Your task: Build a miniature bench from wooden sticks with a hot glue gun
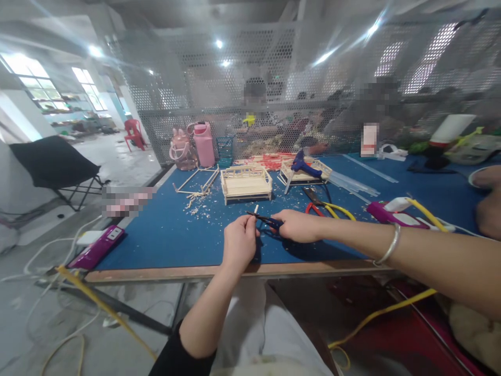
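Note:
My left hand is closed, its thumb and fingertips pinching a short pale wooden stick above the front half of the table. My right hand is wrapped round a cutting tool with dark jaws and blue handles; whether it is scissors or pliers I cannot tell. Its jaws lie across the stick by my left fingertips. Just beyond my hands stands a small wooden bench-like model with slats and a railing. A similar wooden model is to its right, with a blue glue gun resting on it.
Red-and-yellow-handled pliers lie beyond my right forearm. Clear glue sticks, a purple power strip and cables are at right. Wood scraps and a stick frame lie left. Pink bottles stand behind. Another person's hand shows far right.

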Motion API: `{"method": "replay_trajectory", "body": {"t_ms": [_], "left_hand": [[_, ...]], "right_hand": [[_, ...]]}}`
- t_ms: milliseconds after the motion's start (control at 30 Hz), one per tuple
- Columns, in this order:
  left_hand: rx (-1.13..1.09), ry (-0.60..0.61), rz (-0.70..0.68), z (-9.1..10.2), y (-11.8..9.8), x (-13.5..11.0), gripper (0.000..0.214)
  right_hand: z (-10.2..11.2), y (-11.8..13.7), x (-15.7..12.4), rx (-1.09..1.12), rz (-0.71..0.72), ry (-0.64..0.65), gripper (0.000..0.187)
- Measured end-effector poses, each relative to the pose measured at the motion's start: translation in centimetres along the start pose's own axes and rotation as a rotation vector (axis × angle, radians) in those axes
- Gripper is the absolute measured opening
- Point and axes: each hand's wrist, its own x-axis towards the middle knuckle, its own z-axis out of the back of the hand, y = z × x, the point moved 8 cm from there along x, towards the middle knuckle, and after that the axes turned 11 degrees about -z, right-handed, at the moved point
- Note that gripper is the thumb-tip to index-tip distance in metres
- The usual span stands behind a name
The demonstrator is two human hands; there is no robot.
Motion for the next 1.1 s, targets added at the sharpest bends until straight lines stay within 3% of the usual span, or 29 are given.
{"method": "replay_trajectory", "body": {"t_ms": [100, 267, 333, 467, 567, 700, 833, 1000, 1100], "left_hand": [[0.024, 0.034, 0.002, -0.3, 0.1, 0.2, 0.027], [0.112, 0.061, 0.001, -0.4, 0.2, 0.4, 0.028], [0.203, 0.07, -0.015, -0.4, -0.1, 0.3, 0.026], [0.539, 0.163, -0.029, -0.3, -0.9, -0.5, 0.027], [0.485, 0.201, 0.005, 0.3, -0.7, -1.3, 0.029], [0.213, 0.096, 0.021, 3.0, 1.0, 0.1, 0.025], [0.282, 0.037, 0.089, 5.8, 4.2, 3.9, 0.023], [0.386, 0.109, 0.126, 5.6, 6.6, 7.0, 0.024], [0.485, 0.14, 0.126, 4.9, 7.0, 7.5, 0.022]], "right_hand": [[-1.0, -0.9, 0.1, 0.106, -0.063, 0.18, 0.016], [-2.2, -1.2, -0.6, 0.256, -0.087, 0.36, 0.025], [-1.8, -1.0, -0.7, 0.061, -0.076, 0.254, 0.022], [0.8, -0.3, -0.3, -0.318, -0.089, -0.126, 0.019], [2.4, -0.8, 0.1, -0.41, -0.145, -0.295, 0.032], [2.9, -1.8, 0.6, -0.517, -0.147, -0.331, 0.033], [2.3, -2.7, 0.8, -0.569, -0.137, -0.322, 0.054], [1.4, -2.8, 0.8, -0.55, -0.104, -0.292, 0.085], [2.4, -1.0, 1.0, -0.437, -0.017, -0.343, 0.093]]}}
